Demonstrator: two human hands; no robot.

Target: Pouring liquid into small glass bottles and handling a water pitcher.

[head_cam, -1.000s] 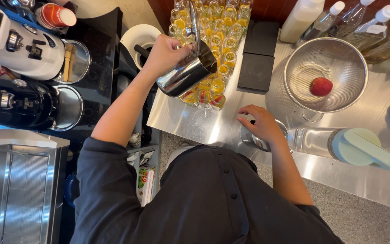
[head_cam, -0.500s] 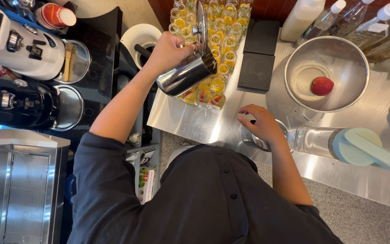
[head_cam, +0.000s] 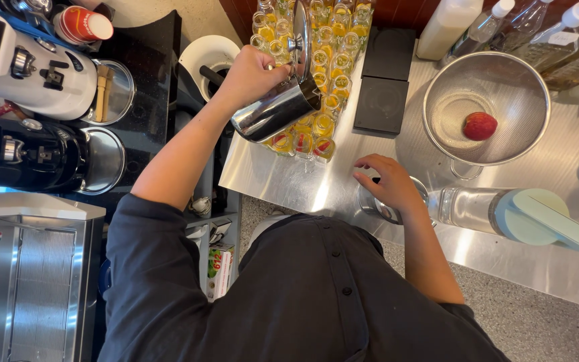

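The left hand (head_cam: 252, 75) is gripping a tilted steel pitcher (head_cam: 277, 110) over rows of small yellow-filled bottles (head_cam: 323, 64). The right hand (head_cam: 389, 184) is resting, fingers loosely spread, on a metal cup (head_cam: 387, 209) on the steel counter (head_cam: 283, 177). A red-and-white paper cup (head_cam: 83, 25) is standing far left.

Steel pitcher (head_cam: 277, 108) tilted over small bottles (head_cam: 309, 87)

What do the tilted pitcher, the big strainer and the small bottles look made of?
Pitcher in the left hand: likely polished steel, mirror-like reflections. Strainer: fine metal mesh, see-through grey weave with a shiny rim. Small bottles: probably clear glass, yellow liquid showing through.
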